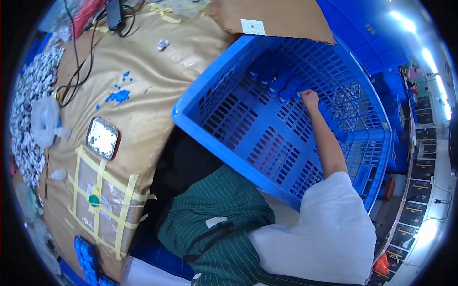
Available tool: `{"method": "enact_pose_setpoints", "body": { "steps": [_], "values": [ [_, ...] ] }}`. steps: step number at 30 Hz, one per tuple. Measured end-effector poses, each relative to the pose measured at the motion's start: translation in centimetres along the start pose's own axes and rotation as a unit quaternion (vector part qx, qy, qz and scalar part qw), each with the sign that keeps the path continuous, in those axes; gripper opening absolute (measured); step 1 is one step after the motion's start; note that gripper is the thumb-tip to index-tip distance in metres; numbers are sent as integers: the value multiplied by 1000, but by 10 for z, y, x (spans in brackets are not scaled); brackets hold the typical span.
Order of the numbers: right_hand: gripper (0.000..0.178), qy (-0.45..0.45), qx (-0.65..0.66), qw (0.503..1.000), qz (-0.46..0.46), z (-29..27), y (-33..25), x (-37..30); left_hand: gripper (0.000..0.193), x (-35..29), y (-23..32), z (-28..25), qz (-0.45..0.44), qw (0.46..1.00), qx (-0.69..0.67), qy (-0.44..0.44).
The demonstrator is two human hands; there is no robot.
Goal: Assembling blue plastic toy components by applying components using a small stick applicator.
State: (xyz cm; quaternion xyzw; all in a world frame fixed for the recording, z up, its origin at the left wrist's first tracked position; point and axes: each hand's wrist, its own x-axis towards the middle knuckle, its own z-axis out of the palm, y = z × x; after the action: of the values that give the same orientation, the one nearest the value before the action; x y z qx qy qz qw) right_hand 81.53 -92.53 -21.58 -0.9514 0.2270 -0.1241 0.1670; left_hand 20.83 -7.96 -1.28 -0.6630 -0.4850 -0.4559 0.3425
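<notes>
Inside the big blue plastic crate (267,131), my right hand (310,99) reaches down with its fingers closed. At its fingertips is a small blue part (298,97), the end one of a row of similar blue pieces (276,84) along the crate's far side. The hand partly covers that piece, so the grip itself is hard to make out. More blue pieces (329,114) stand along the crate's right side, partly hidden behind my forearm. My left hand is out of view.
A cardboard sheet (286,19) overlaps the crate's far rim. On the brown-covered table (143,62) at left lie blue bits (119,96), a white-faced tray (102,138), yellow-taped plastic (98,200), black cables (90,57) and a heap of small grey parts (33,95).
</notes>
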Motion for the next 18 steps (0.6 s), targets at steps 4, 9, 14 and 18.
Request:
{"method": "enact_pose_setpoints", "body": {
  "steps": [4,9,14,18],
  "values": [
    [29,-105,-130,985,41,78,36,11,64,30,50,-21,58,998,-16,0],
    [49,-104,-73,981,147,109,-1,13,59,47,113,-50,138,988,-45,-50],
    [68,-58,-66,955,283,99,-56,7,48,53,171,-56,174,980,-53,-82],
    [64,-16,-53,951,303,114,-20,21,46,48,184,-45,165,974,-97,-120]
  ]
}}
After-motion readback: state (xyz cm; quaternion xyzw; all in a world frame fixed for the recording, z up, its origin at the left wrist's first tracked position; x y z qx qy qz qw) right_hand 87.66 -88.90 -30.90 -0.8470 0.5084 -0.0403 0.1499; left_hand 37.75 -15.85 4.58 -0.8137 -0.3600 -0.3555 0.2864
